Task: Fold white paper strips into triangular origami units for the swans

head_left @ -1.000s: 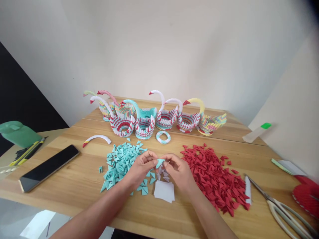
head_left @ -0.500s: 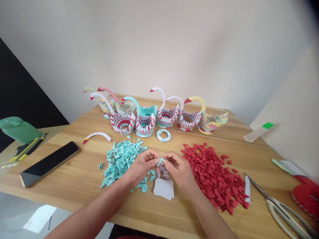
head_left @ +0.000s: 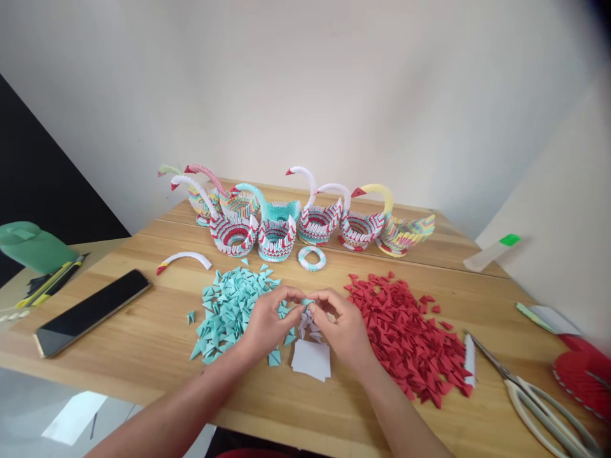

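Observation:
A small teal paper piece (head_left: 308, 302) is pinched between the fingertips of my left hand (head_left: 271, 318) and my right hand (head_left: 341, 321). Beside my left hand lies a heap of teal folded triangles (head_left: 229, 308). To the right of my right hand spreads a heap of red folded triangles (head_left: 405, 337). Below the fingertips are a few pale folded pieces (head_left: 310, 327), partly hidden by my right hand. A small stack of white paper (head_left: 311, 360) rests between my wrists.
Several paper swans (head_left: 277, 238) stand at the back, with a teal and white ring (head_left: 312, 258) before them. A white curved neck (head_left: 188, 256) and a phone (head_left: 95, 312) lie left; scissors (head_left: 529, 394) lie right.
The teal piece has turned between my fingertips and looks narrower. Both hands remain close together over the pale pieces. The whole view has shifted slightly.

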`<control>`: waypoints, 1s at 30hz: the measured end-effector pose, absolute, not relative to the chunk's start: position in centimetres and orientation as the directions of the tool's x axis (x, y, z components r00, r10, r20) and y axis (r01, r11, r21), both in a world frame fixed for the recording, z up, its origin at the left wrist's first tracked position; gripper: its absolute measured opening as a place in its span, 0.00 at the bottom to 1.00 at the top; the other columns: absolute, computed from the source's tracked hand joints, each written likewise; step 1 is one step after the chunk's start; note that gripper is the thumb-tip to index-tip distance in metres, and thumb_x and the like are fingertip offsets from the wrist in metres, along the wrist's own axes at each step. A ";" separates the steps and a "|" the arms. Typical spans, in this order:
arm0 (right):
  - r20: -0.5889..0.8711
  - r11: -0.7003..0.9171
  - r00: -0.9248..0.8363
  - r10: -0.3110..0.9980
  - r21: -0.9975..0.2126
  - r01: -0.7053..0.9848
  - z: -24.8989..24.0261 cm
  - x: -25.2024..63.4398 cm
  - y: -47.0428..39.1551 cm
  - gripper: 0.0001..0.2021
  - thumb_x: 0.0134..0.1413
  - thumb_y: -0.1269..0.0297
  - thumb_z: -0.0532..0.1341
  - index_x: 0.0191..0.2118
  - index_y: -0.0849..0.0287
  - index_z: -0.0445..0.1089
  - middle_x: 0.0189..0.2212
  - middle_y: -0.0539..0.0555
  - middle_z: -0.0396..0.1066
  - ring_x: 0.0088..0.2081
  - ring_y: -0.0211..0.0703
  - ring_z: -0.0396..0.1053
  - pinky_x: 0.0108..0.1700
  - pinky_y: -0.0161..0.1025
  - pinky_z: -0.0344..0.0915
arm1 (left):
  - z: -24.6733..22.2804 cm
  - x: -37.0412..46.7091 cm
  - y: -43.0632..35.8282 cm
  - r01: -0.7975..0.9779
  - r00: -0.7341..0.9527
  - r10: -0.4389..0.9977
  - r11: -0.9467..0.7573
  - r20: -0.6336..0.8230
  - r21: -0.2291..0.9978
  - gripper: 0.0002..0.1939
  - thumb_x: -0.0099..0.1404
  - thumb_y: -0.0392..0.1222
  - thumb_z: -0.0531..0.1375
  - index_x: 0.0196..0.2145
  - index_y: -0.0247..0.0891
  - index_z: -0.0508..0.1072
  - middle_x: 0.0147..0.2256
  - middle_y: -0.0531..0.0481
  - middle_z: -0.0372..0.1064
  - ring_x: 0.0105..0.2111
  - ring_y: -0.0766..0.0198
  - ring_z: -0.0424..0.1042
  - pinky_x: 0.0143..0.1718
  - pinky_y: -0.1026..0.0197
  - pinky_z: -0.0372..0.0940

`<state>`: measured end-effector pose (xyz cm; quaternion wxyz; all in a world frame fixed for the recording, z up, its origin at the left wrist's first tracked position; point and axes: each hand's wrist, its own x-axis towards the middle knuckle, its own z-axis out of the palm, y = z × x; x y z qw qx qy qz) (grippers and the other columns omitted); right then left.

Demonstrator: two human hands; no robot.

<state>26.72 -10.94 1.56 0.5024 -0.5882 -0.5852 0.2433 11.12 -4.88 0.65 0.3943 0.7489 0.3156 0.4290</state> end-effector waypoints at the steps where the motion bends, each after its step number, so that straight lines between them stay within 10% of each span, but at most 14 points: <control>1: 0.266 0.168 0.199 0.943 -0.899 0.405 1.5 26.7 -10.9 0.07 0.55 0.65 0.60 0.38 0.57 0.75 0.31 0.52 0.75 0.32 0.41 0.73 0.34 0.36 0.69 | 0.6 11.1 -4.9 0.136 0.427 0.814 -0.489 0.394 0.862 0.04 0.61 0.35 0.60 0.35 0.37 0.75 0.34 0.48 0.77 0.36 0.61 0.75 0.40 0.61 0.67; 30: 0.191 0.136 0.190 0.963 -0.954 0.268 1.2 27.3 -10.8 0.09 0.55 0.63 0.63 0.40 0.57 0.77 0.35 0.54 0.76 0.36 0.43 0.74 0.36 0.36 0.71 | 1.4 10.9 -4.9 0.098 0.454 0.838 -0.385 0.304 0.918 0.06 0.62 0.40 0.59 0.31 0.36 0.75 0.31 0.48 0.77 0.32 0.62 0.74 0.37 0.62 0.69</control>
